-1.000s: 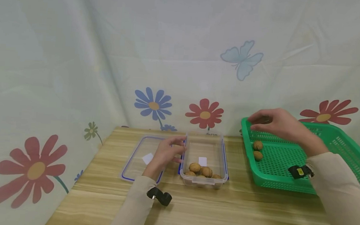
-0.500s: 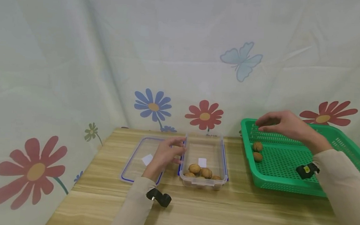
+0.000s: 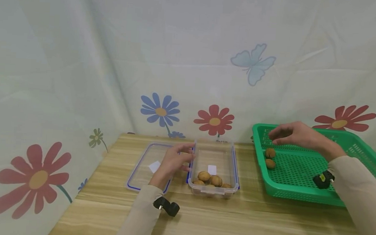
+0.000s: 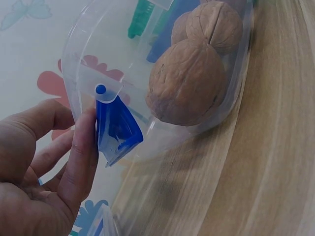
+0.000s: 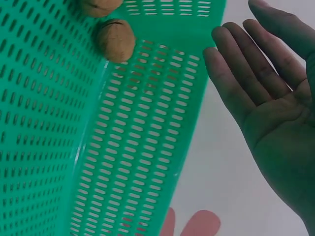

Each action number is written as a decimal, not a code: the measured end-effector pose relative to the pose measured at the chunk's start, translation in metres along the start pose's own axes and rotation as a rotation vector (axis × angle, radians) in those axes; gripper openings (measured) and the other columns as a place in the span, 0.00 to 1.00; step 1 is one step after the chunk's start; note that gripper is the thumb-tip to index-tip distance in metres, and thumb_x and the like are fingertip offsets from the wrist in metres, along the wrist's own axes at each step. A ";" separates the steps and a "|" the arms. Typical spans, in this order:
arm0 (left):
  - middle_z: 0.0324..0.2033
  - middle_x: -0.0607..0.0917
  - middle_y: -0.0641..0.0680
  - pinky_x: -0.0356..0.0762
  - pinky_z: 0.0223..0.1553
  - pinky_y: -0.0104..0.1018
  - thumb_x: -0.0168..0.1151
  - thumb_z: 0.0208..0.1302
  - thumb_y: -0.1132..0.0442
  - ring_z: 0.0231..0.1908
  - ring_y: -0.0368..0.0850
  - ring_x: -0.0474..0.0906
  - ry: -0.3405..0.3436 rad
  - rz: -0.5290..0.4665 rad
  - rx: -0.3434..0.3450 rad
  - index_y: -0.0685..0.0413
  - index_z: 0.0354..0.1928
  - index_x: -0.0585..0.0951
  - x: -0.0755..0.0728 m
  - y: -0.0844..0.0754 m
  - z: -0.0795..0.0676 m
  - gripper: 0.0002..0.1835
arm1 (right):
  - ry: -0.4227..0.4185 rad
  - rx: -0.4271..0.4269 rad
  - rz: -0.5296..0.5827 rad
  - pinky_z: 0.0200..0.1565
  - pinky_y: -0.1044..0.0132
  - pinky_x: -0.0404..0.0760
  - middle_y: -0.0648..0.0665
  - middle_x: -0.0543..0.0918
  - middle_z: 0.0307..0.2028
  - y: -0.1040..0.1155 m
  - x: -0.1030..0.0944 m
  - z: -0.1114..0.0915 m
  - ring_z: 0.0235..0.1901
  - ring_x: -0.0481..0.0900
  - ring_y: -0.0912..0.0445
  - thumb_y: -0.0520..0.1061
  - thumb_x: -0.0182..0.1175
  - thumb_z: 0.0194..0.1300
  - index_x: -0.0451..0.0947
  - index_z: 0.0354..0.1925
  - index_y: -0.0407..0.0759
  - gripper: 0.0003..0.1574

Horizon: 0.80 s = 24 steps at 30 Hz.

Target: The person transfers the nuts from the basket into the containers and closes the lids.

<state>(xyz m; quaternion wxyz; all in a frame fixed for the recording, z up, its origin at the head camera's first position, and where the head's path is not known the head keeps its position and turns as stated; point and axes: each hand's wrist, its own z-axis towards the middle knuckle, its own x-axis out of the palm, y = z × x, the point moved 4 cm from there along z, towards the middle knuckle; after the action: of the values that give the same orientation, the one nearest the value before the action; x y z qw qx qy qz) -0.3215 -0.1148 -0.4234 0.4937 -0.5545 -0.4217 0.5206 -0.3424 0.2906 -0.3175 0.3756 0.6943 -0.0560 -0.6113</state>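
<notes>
Beside the left wall of a clear plastic food container (image 3: 212, 190), my left hand (image 3: 171, 160) has its fingertips at the rim, near a blue side clip (image 4: 117, 128). Several walnuts (image 3: 215, 181) lie gathered at the container's near end. My right hand (image 3: 296, 135) hovers over the far left part of a green plastic basket (image 3: 299, 192), fingers loosely bent and holding nothing. Below that hand, two walnuts lie against the basket's left wall, a far walnut (image 3: 270, 153) and a near walnut (image 3: 270, 164). The right wrist view shows the bare palm (image 5: 280, 123) next to the basket rim.
A clear lid (image 3: 139, 175) with a blue seal lies flat left of the container, partly covered by my left hand. Everything stands on a wood-grain table (image 3: 201, 219). A flowered curtain (image 3: 185, 59) hangs behind the table and on the left.
My right hand has moved a little to the right and then lower over the basket. The left hand, the container and the walnuts stay as they were.
</notes>
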 end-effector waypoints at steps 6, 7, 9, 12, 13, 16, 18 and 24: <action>0.55 0.83 0.63 0.92 0.31 0.41 0.68 0.68 0.69 0.42 0.53 0.85 0.000 -0.008 0.004 0.58 0.68 0.81 0.000 0.000 0.000 0.26 | 0.066 -0.003 0.062 0.53 0.59 0.87 0.38 0.86 0.57 -0.011 0.005 0.000 0.56 0.84 0.45 0.45 0.69 0.74 0.82 0.61 0.35 0.23; 0.55 0.83 0.63 0.92 0.31 0.41 0.68 0.68 0.69 0.42 0.53 0.85 0.000 -0.008 0.004 0.58 0.68 0.81 0.000 0.000 0.000 0.26 | 0.078 -0.002 0.075 0.53 0.58 0.87 0.37 0.86 0.57 -0.013 0.006 0.001 0.57 0.84 0.45 0.45 0.69 0.74 0.82 0.61 0.34 0.23; 0.55 0.82 0.63 0.92 0.31 0.41 0.68 0.69 0.69 0.42 0.53 0.85 0.000 -0.008 0.000 0.58 0.68 0.81 0.000 0.000 0.001 0.26 | 0.101 0.001 0.094 0.54 0.57 0.87 0.37 0.86 0.57 -0.017 0.009 0.001 0.56 0.84 0.45 0.44 0.69 0.74 0.81 0.61 0.33 0.24; 0.55 0.82 0.63 0.92 0.32 0.42 0.67 0.70 0.69 0.43 0.53 0.85 0.001 -0.003 0.001 0.58 0.69 0.81 0.000 0.000 0.000 0.26 | 0.133 0.011 0.113 0.55 0.53 0.88 0.36 0.86 0.56 -0.024 0.013 0.002 0.56 0.85 0.46 0.43 0.68 0.74 0.81 0.62 0.31 0.24; 0.55 0.82 0.63 0.92 0.32 0.42 0.67 0.70 0.69 0.43 0.54 0.85 0.002 0.000 0.001 0.58 0.69 0.80 0.000 0.000 0.000 0.26 | 0.143 0.015 0.119 0.55 0.52 0.88 0.36 0.86 0.56 -0.027 0.015 0.002 0.56 0.85 0.46 0.42 0.68 0.74 0.80 0.62 0.31 0.24; 0.56 0.82 0.63 0.92 0.32 0.42 0.67 0.70 0.68 0.43 0.54 0.85 0.003 0.006 0.005 0.58 0.69 0.80 0.001 -0.001 0.000 0.26 | 0.177 0.013 0.123 0.55 0.49 0.88 0.36 0.86 0.55 -0.033 0.019 0.002 0.55 0.85 0.45 0.41 0.68 0.74 0.80 0.62 0.28 0.24; 0.56 0.82 0.63 0.92 0.31 0.42 0.67 0.69 0.68 0.43 0.53 0.85 0.004 0.006 0.009 0.58 0.69 0.80 0.001 -0.001 0.000 0.26 | 0.198 0.009 0.119 0.54 0.49 0.88 0.36 0.87 0.55 -0.035 0.022 0.002 0.55 0.85 0.45 0.41 0.68 0.74 0.80 0.61 0.28 0.23; 0.56 0.82 0.65 0.92 0.32 0.42 0.68 0.68 0.68 0.43 0.53 0.85 0.007 -0.007 0.012 0.58 0.69 0.81 0.000 -0.001 0.000 0.27 | 0.237 0.000 0.077 0.52 0.53 0.88 0.38 0.87 0.54 -0.038 0.031 0.005 0.54 0.85 0.44 0.42 0.69 0.73 0.82 0.60 0.28 0.23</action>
<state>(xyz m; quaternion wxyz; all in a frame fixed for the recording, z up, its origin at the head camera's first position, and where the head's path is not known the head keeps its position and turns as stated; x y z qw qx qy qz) -0.3212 -0.1145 -0.4227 0.5003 -0.5517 -0.4190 0.5193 -0.3535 0.2985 -0.3645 0.4029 0.7590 -0.0381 -0.5100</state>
